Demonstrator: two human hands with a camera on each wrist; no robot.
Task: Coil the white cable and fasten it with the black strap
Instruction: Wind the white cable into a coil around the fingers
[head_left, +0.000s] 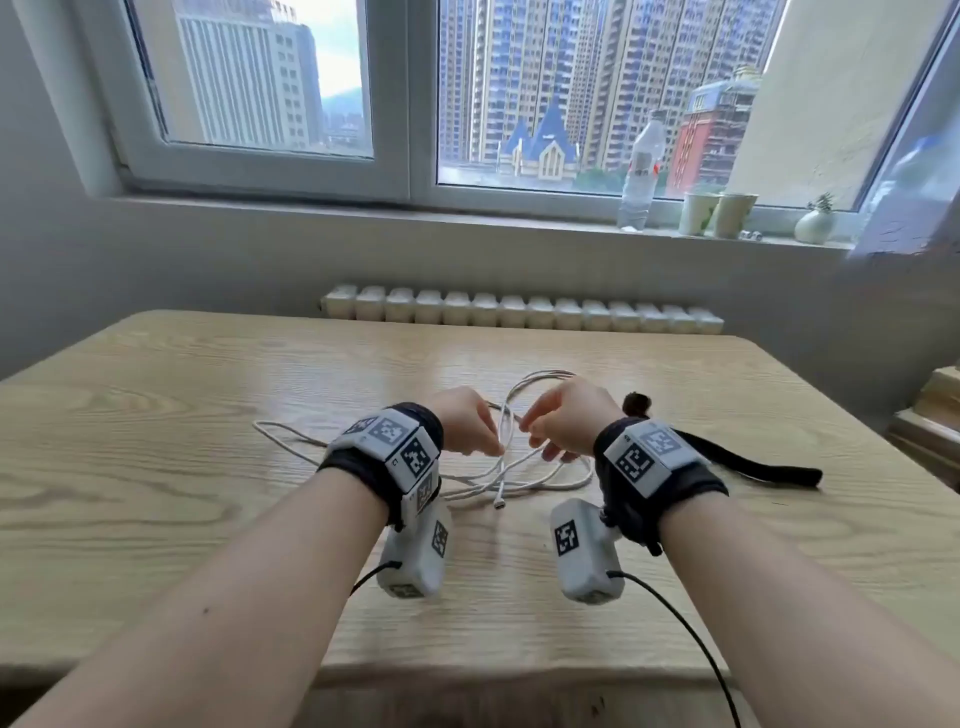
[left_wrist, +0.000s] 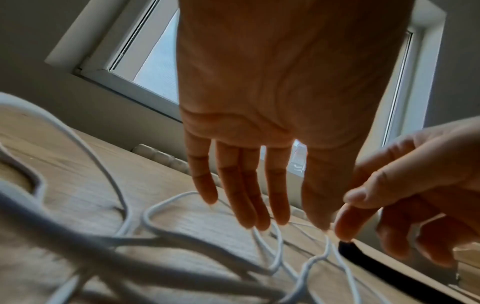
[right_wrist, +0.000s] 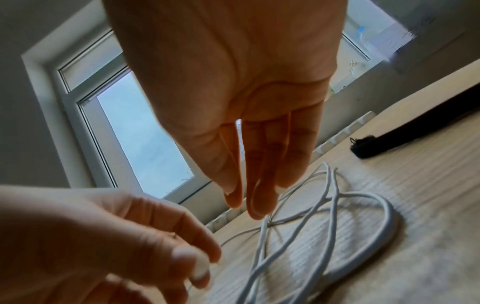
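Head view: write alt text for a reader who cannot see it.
Both hands, left hand and right hand, pinch strands of a loose white cable over a wooden table. A black strap lies flat to the right, beneath a city-view window.

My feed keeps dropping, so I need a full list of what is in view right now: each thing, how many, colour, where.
white cable: one, white, loose tangled loops mid-table, not yet coiled
black strap: one, black, flat on the table right of the cable
table: one, light wood
radiator: one, white, behind the table
water bottle: one, clear, windowsill
paper cups: two, pale, windowsill
small vase: one, white, windowsill
wrist camera units: two, white with black markers
left hand: pinching a cable strand
right hand: pinching a cable strand
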